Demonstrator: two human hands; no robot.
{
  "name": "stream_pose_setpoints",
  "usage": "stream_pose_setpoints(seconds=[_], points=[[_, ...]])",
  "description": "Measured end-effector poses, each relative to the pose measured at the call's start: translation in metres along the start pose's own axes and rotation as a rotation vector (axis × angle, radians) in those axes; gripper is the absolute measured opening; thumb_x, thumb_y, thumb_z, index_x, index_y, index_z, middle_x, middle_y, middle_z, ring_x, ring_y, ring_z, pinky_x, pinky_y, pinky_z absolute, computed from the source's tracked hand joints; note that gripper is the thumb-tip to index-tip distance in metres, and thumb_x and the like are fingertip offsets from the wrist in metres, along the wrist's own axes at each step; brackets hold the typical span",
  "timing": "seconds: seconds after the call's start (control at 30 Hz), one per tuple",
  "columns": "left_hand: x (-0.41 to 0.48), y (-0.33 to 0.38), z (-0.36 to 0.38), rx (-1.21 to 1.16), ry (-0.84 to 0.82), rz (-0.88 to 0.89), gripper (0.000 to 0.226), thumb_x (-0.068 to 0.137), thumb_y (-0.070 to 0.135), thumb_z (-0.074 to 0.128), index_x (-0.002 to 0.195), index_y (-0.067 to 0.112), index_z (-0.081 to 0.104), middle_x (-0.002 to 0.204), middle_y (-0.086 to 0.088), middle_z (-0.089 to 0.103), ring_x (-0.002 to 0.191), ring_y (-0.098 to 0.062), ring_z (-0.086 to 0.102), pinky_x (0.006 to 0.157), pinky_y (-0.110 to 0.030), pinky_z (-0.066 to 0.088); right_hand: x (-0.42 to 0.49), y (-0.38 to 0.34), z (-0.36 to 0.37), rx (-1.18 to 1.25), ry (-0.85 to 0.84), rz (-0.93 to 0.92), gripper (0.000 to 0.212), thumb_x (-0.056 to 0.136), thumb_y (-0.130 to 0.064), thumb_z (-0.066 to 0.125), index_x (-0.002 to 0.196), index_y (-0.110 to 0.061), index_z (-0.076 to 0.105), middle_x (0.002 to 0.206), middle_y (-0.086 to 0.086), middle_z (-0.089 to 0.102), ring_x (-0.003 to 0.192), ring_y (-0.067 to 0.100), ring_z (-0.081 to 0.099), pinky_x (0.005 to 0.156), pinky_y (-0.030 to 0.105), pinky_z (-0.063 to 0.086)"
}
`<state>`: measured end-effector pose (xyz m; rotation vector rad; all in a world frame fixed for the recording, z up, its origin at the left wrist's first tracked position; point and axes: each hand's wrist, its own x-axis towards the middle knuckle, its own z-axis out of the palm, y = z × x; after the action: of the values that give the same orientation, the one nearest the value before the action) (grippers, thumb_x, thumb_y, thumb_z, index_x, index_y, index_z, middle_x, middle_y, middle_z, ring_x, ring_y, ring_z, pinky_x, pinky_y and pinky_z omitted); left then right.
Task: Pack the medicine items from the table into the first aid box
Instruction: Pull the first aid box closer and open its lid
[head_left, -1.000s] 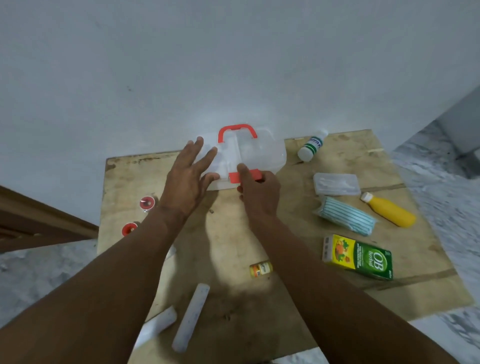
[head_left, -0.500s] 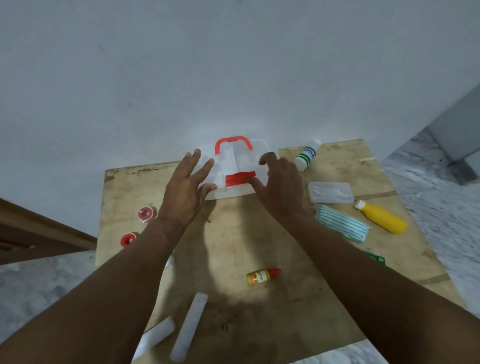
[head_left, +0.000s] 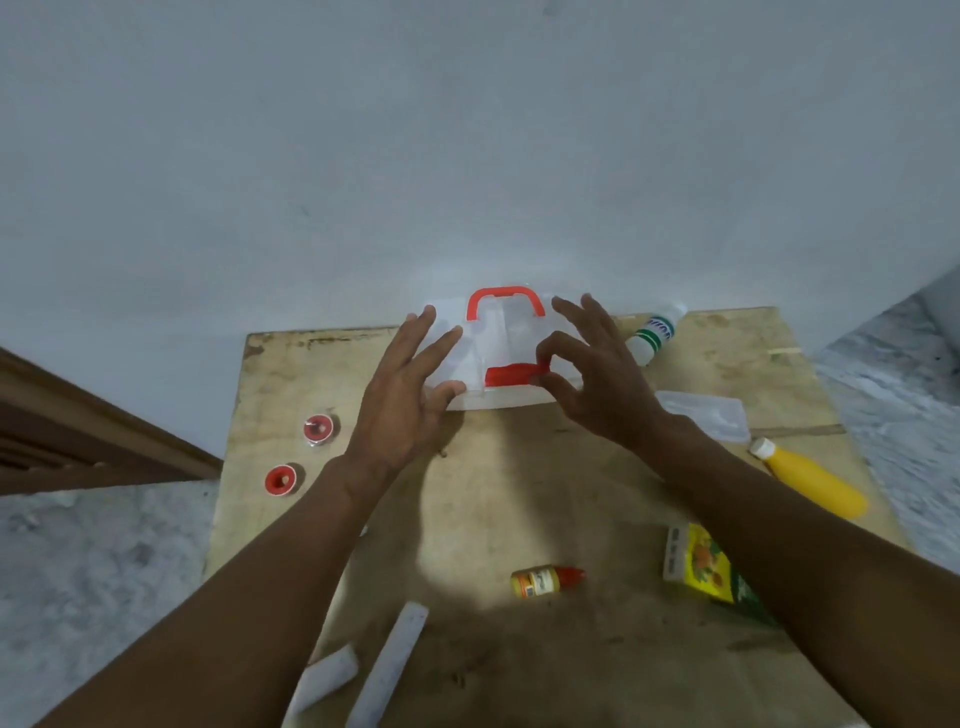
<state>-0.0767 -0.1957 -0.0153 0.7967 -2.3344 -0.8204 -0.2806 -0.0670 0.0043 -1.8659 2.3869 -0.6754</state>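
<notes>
The first aid box (head_left: 511, 338) is clear plastic with a red handle (head_left: 505, 300) and a red latch (head_left: 506, 375). It lies at the back of the wooden table (head_left: 498, 478) against the wall. My left hand (head_left: 400, 410) rests on the box's left part, fingers spread, thumb at its front edge. My right hand (head_left: 597, 384) pinches the right end of the latch between thumb and forefinger. Loose items lie around: a white bottle with a green label (head_left: 655, 332), a yellow bottle (head_left: 815, 480), a small orange bottle with a red cap (head_left: 545, 582) and a yellow-green carton (head_left: 701, 564).
Two red tape rolls (head_left: 318, 428) (head_left: 280, 479) sit at the table's left. A clear packet (head_left: 701, 421) lies right of the box. Two white rolls (head_left: 395, 670) (head_left: 327, 675) lie near the front edge. A white wall stands right behind the box; grey floor surrounds the table.
My right hand has shifted from the box's right side back to the red latch and now pinches it. My left hand stays on the box's left part.
</notes>
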Motion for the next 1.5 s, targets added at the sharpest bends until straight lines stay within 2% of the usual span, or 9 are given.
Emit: stream_pose_setpoints(seconds=[0.13, 0.23, 0.33, 0.67, 0.8, 1.0, 1.07, 1.17, 1.5], points=[[-0.004, 0.012, 0.012, -0.168, 0.04, -0.295, 0.088, 0.082, 0.033, 0.075, 0.153, 0.02, 0.024, 0.161, 0.002, 0.02, 0.147, -0.014, 0.019, 0.117, -0.029, 0.021, -0.003, 0.004, 0.005, 0.022, 0.063, -0.081, 0.018, 0.088, -0.028, 0.065, 0.1, -0.023, 0.052, 0.146, 0.023, 0.047, 0.145, 0.042, 0.025, 0.114, 0.048, 0.016], [-0.007, 0.017, 0.016, -0.428, 0.084, -0.465, 0.084, 0.076, 0.022, 0.08, 0.146, 0.028, 0.035, 0.137, 0.015, 0.053, 0.127, -0.009, 0.051, 0.104, -0.04, 0.048, -0.002, 0.002, 0.007, 0.048, 0.071, -0.058, 0.029, 0.086, -0.023, 0.073, 0.102, -0.027, 0.05, 0.147, 0.021, 0.047, 0.143, 0.047, 0.029, 0.113, 0.05, 0.016], [-0.009, 0.02, 0.017, -0.47, 0.112, -0.467, 0.082, 0.072, 0.017, 0.083, 0.141, 0.032, 0.041, 0.124, 0.022, 0.06, 0.115, -0.003, 0.058, 0.097, -0.034, 0.053, -0.002, 0.002, 0.008, 0.04, 0.105, -0.094, 0.026, 0.084, -0.02, 0.073, 0.099, -0.022, 0.052, 0.14, 0.025, 0.052, 0.14, 0.043, 0.031, 0.112, 0.051, 0.019], [-0.049, 0.03, 0.017, -0.482, 0.112, -0.443, 0.087, 0.073, 0.019, 0.084, 0.145, 0.028, 0.036, 0.133, 0.013, 0.055, 0.12, -0.012, 0.056, 0.093, -0.032, 0.055, -0.039, -0.022, -0.005, 0.003, 0.017, -0.04, 0.017, 0.086, -0.019, 0.073, 0.099, -0.015, 0.062, 0.146, 0.023, 0.047, 0.143, 0.047, 0.029, 0.116, 0.051, 0.014], [-0.059, 0.03, 0.015, -0.44, 0.09, -0.437, 0.089, 0.074, 0.021, 0.083, 0.147, 0.024, 0.032, 0.133, 0.008, 0.057, 0.118, -0.013, 0.058, 0.093, -0.034, 0.055, -0.048, -0.028, -0.004, -0.002, -0.011, -0.067, 0.019, 0.092, -0.032, 0.051, 0.1, -0.016, 0.058, 0.143, 0.025, 0.05, 0.142, 0.043, 0.035, 0.12, 0.057, 0.019], [-0.063, 0.029, 0.014, -0.43, 0.113, -0.445, 0.085, 0.071, 0.019, 0.085, 0.143, 0.024, 0.039, 0.123, 0.015, 0.06, 0.113, -0.011, 0.059, 0.091, -0.024, 0.053, -0.035, -0.038, -0.025, 0.053, 0.005, -0.062, 0.01, 0.093, -0.014, 0.058, 0.099, -0.005, 0.056, 0.117, 0.019, 0.064, 0.129, 0.04, 0.05, 0.119, 0.051, 0.019], [-0.065, 0.032, 0.011, -0.435, 0.099, -0.436, 0.086, 0.069, 0.024, 0.086, 0.141, 0.027, 0.039, 0.122, 0.017, 0.059, 0.111, -0.007, 0.059, 0.088, -0.02, 0.051, -0.023, -0.04, -0.042, 0.127, -0.011, -0.033, 0.011, 0.095, -0.012, 0.058, 0.101, -0.002, 0.056, 0.105, 0.01, 0.063, 0.11, 0.033, 0.055, 0.116, 0.047, 0.025], [-0.063, 0.034, 0.008, -0.404, 0.075, -0.427, 0.085, 0.066, 0.037, 0.087, 0.137, 0.035, 0.039, 0.122, 0.02, 0.059, 0.111, -0.003, 0.058, 0.087, -0.019, 0.05, -0.001, -0.044, -0.066, 0.163, -0.034, -0.031, 0.014, 0.094, -0.019, 0.055, 0.101, -0.007, 0.054, 0.094, 0.011, 0.061, 0.088, 0.031, 0.052, 0.087, 0.047, 0.047], [-0.05, 0.037, 0.002, -0.221, 0.018, -0.433, 0.09, 0.067, 0.05, 0.08, 0.141, 0.034, 0.031, 0.122, 0.009, 0.059, 0.108, -0.017, 0.058, 0.087, -0.036, 0.056, 0.059, -0.036, -0.093, -0.295, 0.263, -0.123, 0.012, 0.094, -0.025, 0.061, 0.102, -0.016, 0.062, 0.093, 0.004, 0.067, 0.085, 0.027, 0.058, 0.073, 0.043, 0.05]])
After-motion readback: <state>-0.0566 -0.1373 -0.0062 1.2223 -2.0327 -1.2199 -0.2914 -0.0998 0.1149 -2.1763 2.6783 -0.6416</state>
